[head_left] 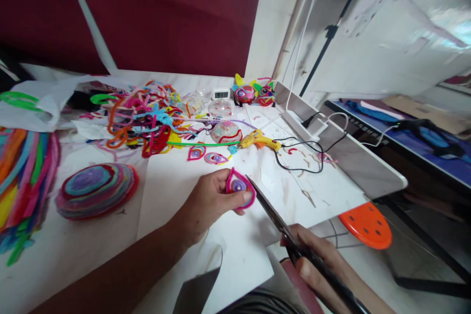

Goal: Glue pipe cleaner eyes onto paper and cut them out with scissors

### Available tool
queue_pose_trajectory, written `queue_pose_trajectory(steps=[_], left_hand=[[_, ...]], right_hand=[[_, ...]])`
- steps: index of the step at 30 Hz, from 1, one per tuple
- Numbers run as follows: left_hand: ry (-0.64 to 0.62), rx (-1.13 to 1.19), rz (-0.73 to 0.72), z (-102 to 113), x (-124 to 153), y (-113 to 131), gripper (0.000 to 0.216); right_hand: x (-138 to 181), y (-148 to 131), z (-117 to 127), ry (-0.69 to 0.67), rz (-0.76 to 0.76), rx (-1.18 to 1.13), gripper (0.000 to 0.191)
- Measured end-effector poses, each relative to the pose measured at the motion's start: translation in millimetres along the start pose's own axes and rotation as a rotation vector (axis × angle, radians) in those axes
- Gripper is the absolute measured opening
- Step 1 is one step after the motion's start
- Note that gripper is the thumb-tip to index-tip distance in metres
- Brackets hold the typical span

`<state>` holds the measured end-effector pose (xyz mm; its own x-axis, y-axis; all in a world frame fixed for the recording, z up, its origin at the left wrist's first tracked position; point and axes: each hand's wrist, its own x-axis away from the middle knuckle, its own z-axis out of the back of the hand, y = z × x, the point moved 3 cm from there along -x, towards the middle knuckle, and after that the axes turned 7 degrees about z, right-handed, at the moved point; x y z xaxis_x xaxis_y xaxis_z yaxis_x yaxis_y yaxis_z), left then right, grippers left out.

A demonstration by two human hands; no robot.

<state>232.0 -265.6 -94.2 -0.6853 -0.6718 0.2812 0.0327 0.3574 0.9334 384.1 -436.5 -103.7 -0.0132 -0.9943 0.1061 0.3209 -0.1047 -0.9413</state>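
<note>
My left hand point(204, 201) pinches an eye-shaped piece of coiled pipe cleaner point(235, 186), with a pink rim, a purple middle and a small bead. Closed around a pair of long dark scissors point(270, 213) is my right hand point(312, 255). The scissor tips reach up to the right edge of the eye-shaped piece; whether they touch it I cannot tell. Two similar eye-shaped pieces, one pink-rimmed point(196, 152) and one paler point(216, 158), lie on the table just beyond. Behind them rests a yellow glue gun point(259, 140).
Tangled pipe cleaners point(147, 113) heap at the back left. A coiled dome point(97, 190) and straight pipe cleaners point(27, 181) lie left. A digital clock point(221, 93), two colourful fish-like figures point(253, 92) and a power strip point(305, 127) stand behind. An orange stool point(366, 225) is below right.
</note>
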Motion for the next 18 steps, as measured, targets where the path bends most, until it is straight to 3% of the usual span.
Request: queue_pose_trajectory(steps=[18], left_hand=[[-0.039,-0.092,0.042,-1.0,-1.2,-1.4,0.022]], right_hand=[[7.2,15.6,5.9,0.036,0.016,0.074,0.051]])
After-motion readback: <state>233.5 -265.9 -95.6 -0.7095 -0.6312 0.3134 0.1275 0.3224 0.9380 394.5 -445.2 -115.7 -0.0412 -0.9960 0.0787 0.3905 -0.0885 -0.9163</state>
